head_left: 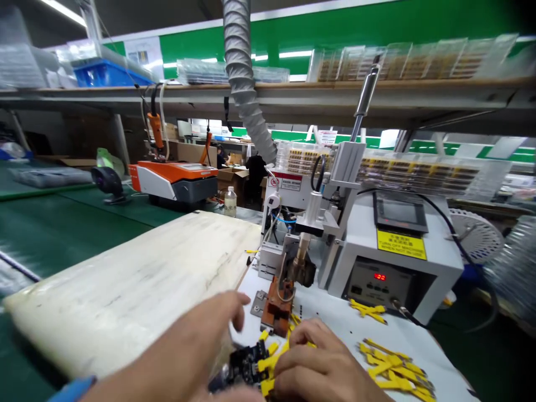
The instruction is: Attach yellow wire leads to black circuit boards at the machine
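My left hand [201, 340] reaches in from the lower left, slightly blurred, its fingers apart. Beside it, at the bottom middle, is a cluster of small black parts [247, 363]. My right hand [320, 363] is curled over several yellow strips [270, 363] next to those black parts, and its fingertips are partly hidden. Just beyond both hands stands a reddish-brown fixture block [276, 307] bolted to the white machine base. Above the block hangs the metal press head [301, 262].
More yellow strips lie in a pile [396, 368] and a small group [368, 311] at right. A control box [393, 262] with a red display stands behind them. To the left are a pale padded board [138, 285], a bottle [230, 202] and an orange-grey machine [176, 181].
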Available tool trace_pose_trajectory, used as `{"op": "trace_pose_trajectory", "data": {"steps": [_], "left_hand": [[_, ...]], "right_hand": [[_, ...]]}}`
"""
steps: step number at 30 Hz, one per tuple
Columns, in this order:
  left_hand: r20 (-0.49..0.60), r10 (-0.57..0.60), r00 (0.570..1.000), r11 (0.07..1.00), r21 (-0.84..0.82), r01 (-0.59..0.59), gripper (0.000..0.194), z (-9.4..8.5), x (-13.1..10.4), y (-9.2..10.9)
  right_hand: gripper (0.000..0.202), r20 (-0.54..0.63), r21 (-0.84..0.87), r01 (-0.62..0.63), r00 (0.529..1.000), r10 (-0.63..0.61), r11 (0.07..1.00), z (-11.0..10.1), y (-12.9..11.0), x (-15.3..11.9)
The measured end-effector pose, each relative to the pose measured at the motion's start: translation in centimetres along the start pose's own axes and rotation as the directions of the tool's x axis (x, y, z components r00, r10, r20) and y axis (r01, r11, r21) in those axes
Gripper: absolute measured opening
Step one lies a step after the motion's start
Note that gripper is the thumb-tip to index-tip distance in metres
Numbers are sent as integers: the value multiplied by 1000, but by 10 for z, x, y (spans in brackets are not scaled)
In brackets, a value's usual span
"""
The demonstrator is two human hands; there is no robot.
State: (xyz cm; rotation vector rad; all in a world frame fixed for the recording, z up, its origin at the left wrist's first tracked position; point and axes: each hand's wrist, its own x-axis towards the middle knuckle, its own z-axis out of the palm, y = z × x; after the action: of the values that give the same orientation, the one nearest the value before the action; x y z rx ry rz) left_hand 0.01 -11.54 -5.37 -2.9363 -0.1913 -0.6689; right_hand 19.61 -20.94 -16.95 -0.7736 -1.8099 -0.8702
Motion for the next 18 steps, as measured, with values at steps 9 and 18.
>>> {"op": "trace_pose_trajectory", "data": {"steps": [9, 18], "left_hand": [[204, -341, 917, 917, 287, 277, 40, 43, -2, 46], [-40, -488, 872, 871, 32, 489, 30, 33, -47, 26]], "right_hand": [[13, -2, -41, -3, 1000, 3, 999, -5, -1, -4], [16, -211, -38, -23, 977, 15, 999, -10, 13, -6]]}}
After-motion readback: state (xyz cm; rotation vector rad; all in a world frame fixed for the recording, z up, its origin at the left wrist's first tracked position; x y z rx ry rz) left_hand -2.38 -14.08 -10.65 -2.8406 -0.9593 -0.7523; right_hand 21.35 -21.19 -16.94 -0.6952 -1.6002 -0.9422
